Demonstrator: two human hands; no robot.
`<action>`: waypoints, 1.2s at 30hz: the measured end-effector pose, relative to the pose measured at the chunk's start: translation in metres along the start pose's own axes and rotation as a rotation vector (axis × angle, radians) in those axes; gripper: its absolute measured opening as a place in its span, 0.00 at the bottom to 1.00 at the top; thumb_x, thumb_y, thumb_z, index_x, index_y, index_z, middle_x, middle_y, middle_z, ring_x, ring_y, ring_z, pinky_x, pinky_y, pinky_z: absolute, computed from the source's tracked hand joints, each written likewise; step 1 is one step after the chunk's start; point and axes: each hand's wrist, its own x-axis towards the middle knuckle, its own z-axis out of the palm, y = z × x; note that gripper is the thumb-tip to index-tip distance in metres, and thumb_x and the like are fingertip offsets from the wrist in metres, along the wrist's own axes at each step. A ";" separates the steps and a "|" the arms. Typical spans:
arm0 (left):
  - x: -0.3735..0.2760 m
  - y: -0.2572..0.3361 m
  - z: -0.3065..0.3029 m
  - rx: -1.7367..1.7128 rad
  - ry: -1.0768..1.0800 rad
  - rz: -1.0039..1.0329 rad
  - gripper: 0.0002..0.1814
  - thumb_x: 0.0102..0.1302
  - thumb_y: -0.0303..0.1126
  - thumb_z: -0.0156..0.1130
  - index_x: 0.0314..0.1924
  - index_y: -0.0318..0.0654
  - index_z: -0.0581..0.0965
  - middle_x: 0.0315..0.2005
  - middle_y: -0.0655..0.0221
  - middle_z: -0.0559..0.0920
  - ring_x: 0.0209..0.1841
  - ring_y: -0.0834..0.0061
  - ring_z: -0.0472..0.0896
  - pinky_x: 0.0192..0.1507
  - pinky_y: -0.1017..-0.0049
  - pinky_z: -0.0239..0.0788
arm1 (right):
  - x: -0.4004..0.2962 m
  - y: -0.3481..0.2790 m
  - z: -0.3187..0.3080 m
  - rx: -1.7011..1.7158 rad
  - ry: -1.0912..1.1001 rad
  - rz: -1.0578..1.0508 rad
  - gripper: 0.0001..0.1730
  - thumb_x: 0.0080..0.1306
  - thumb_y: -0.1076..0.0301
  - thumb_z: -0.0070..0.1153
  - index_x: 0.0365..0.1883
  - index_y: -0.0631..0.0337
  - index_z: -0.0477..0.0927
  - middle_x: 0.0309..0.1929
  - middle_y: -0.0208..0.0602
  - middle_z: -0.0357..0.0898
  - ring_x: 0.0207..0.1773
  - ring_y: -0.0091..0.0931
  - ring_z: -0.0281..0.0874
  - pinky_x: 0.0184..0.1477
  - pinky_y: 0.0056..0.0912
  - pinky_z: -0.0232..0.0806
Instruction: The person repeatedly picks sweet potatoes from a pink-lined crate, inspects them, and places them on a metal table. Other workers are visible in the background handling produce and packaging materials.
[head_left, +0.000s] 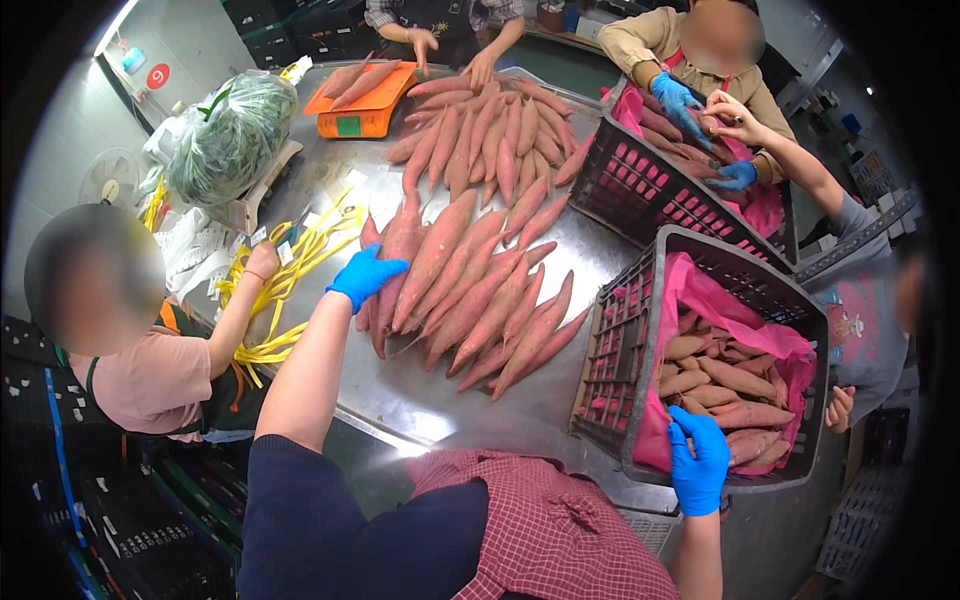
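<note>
My left hand (367, 276), in a blue glove, grips a large sweet potato (386, 311) at the left side of the near pile, its thumb lying across the skin. More long reddish sweet potatoes (480, 307) lie side by side to the right of it. My right hand (699, 457), also blue-gloved, is at the near side of a black plastic crate (806, 300), over its pink plastic liner (651, 442). Its fingers are apart and nothing shows between them. Smaller sweet potatoes (739, 379) fill the lower part of this tilted crate.
The metal table (442, 405) also carries a farther sweet potato pile (487, 135), an orange scale (364, 112), yellow straps (315, 247) and a bagged bunch of greens (232, 135). A second crate (645, 195) stands beyond mine. Co-workers' hands reach in at left, far side and right.
</note>
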 end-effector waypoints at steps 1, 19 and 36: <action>-0.008 0.008 0.001 0.032 -0.018 0.024 0.42 0.58 0.49 0.64 0.68 0.35 0.63 0.58 0.50 0.74 0.59 0.59 0.75 0.59 0.66 0.67 | -0.001 0.001 0.001 0.003 0.013 -0.006 0.13 0.59 0.73 0.64 0.44 0.58 0.83 0.33 0.37 0.80 0.33 0.32 0.77 0.37 0.32 0.68; -0.004 -0.006 0.020 0.146 0.150 0.091 0.36 0.70 0.50 0.51 0.71 0.38 0.56 0.63 0.44 0.68 0.65 0.50 0.68 0.64 0.63 0.60 | -0.002 0.006 -0.014 0.207 -0.020 0.142 0.13 0.63 0.72 0.61 0.46 0.60 0.82 0.37 0.36 0.80 0.37 0.27 0.77 0.41 0.27 0.69; -0.091 0.181 0.169 -0.180 -0.053 0.685 0.22 0.71 0.27 0.54 0.64 0.36 0.69 0.61 0.63 0.73 0.64 0.71 0.68 0.67 0.73 0.57 | -0.011 0.192 -0.116 -0.364 -0.129 0.202 0.19 0.55 0.68 0.63 0.47 0.49 0.83 0.44 0.40 0.81 0.48 0.41 0.78 0.50 0.43 0.71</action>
